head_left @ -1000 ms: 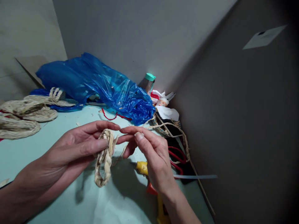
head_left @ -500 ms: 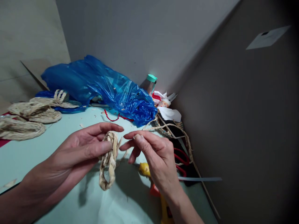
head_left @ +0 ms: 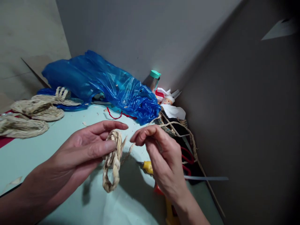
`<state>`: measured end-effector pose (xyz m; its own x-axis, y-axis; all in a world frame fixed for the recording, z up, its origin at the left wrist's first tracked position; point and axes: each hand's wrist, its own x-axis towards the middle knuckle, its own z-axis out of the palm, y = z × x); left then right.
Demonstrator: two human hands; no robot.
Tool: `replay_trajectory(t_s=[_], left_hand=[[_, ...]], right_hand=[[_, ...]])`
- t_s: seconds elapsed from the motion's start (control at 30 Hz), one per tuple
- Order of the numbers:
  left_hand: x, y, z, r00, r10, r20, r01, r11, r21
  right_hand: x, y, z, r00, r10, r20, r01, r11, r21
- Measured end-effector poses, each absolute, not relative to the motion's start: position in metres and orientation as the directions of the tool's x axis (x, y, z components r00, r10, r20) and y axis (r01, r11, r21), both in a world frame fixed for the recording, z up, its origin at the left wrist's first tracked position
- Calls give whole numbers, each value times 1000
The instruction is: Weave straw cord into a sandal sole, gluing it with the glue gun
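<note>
A folded loop of pale, twisted straw cord [head_left: 112,162] hangs from my left hand [head_left: 86,150], pinched between the thumb and the fingers behind it; the index finger stretches out above. From the bundle a thin straw strand [head_left: 130,150] runs up to the fingertips of my right hand [head_left: 161,150]. The fingers of that hand are bent and closed at the strand's end. Beneath the right hand lies a glue gun [head_left: 147,167] with a yellow front and dark nozzle, its body partly hidden by the wrist.
A crumpled blue plastic bag [head_left: 100,84] lies at the back. Coiled straw hanks [head_left: 35,111] rest at the left. On the right are red-handled scissors [head_left: 187,156], a clear glue stick [head_left: 206,178] and loose braided cord [head_left: 193,140]. A bottle with a green lid [head_left: 155,74] stands behind.
My right hand has shifted slightly right, and its fingers have curled in more. The straw bundle stays in my left hand. The whole view has moved a little.
</note>
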<state>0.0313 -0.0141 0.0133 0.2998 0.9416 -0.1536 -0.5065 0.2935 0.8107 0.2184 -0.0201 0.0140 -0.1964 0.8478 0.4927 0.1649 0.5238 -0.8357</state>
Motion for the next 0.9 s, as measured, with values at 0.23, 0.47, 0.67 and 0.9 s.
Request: replay_trajectory(t_s=[0.23,0.47,0.67,0.9], left_hand=[[33,-12,9,314,937,-151,-483,295,825],[33,-12,6,329,938,-111,-462,262,847],[32,-11,4,344,933,-102,-452,260,854],[32,-13,3,336,935,-114,-419,257,871]], right_hand=[[218,-23,20,-198,799,568,93,592,-800],[220,-20,23,-308,753,582,168,645,-746],[222,-20,24,-328,750,574,222,652,-725],[223,-19,24,-342,754,561,262,650,-713]])
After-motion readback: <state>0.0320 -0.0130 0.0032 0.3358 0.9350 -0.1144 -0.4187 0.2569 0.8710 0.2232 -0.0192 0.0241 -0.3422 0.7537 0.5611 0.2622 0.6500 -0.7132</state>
